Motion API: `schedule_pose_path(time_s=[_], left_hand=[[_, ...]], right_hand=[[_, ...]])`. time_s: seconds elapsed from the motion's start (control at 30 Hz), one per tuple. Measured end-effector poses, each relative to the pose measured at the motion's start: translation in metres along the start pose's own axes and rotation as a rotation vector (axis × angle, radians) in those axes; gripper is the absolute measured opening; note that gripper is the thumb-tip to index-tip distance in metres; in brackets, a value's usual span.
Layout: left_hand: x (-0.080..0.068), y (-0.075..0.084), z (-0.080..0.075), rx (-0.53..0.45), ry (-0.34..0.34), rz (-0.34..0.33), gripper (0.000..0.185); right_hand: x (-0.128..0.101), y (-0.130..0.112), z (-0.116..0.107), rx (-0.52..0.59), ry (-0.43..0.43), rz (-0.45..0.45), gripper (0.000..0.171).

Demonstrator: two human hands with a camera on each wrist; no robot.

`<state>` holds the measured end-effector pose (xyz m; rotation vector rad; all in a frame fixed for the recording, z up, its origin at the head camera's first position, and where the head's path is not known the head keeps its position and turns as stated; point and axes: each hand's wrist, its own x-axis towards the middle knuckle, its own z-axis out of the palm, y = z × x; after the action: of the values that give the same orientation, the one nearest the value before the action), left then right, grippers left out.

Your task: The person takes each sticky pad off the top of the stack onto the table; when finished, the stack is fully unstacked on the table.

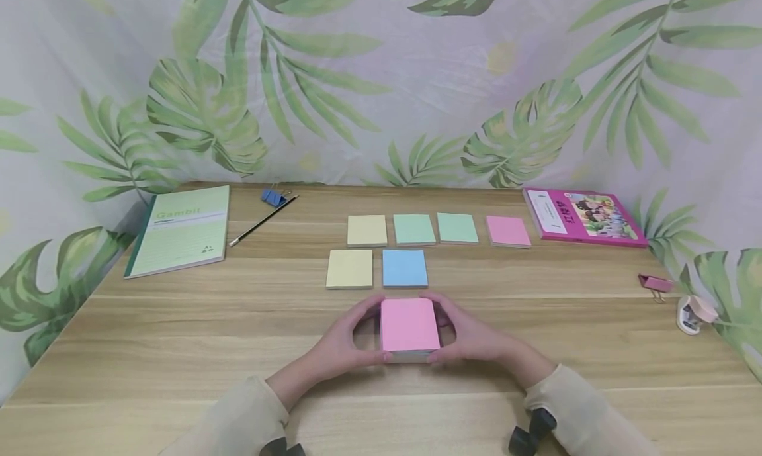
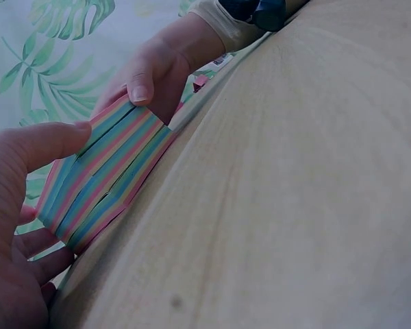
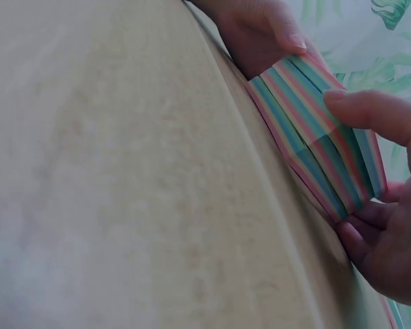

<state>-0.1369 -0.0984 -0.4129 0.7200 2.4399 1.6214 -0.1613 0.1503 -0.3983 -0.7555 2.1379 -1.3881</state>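
A long table of pale, streaked wood (image 1: pixel 178 330) fills the near part of the room, its planks running from side to side; behind it hangs a white fabric backdrop printed with large green palm and monstera leaves (image 1: pixel 381 92), wrapping round on both sides so that it closes in the table's left and right ends; the cloth meets the far edge of the tabletop in a straight line; soft, even light falls over everything, leaving only faint shadows on the wood.

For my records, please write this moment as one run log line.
left hand: holds pad | right hand: holds pad | pad: multicolour stack, pink top, on table | six small pads beyond
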Motion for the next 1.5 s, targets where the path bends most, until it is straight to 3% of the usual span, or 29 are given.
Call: schedule_pose_path(time_s=[0.17,0.33,0.43,0.6,0.83,0.97,1.17,1.5], left_hand=[[0.000,0.001,0.000,0.017,-0.006,0.001,0.089],[-0.004,0.028,-0.004,0.033,-0.018,-0.030,0.085],[-0.005,0.040,-0.006,0.048,-0.023,-0.061,0.083],[-0.004,0.034,-0.006,0.072,-0.025,-0.060,0.082],[0.000,0.002,-0.002,0.118,-0.012,-0.039,0.087],[-0.001,-0.001,-0.001,0.102,-0.003,-0.028,0.088],[-0.001,0.000,0.001,0.086,0.002,-0.023,0.088],[-0.001,0.002,0.000,0.099,0.001,-0.030,0.088]], right_hand=[[-0.008,-0.002,-0.011,0.088,-0.028,-0.023,0.084],[-0.021,0.002,-0.034,0.149,-0.069,-0.026,0.084],[-0.026,0.007,-0.049,0.267,-0.085,-0.043,0.084],[-0.027,0.016,-0.073,0.440,-0.026,-0.079,0.086],[-0.011,0.026,-0.100,0.555,0.149,0.080,0.088],[0.004,0.035,-0.107,0.630,0.145,0.095,0.085],[0.020,0.043,-0.106,0.654,0.101,0.103,0.085],[0.013,0.041,-0.112,0.638,0.115,0.112,0.079]])
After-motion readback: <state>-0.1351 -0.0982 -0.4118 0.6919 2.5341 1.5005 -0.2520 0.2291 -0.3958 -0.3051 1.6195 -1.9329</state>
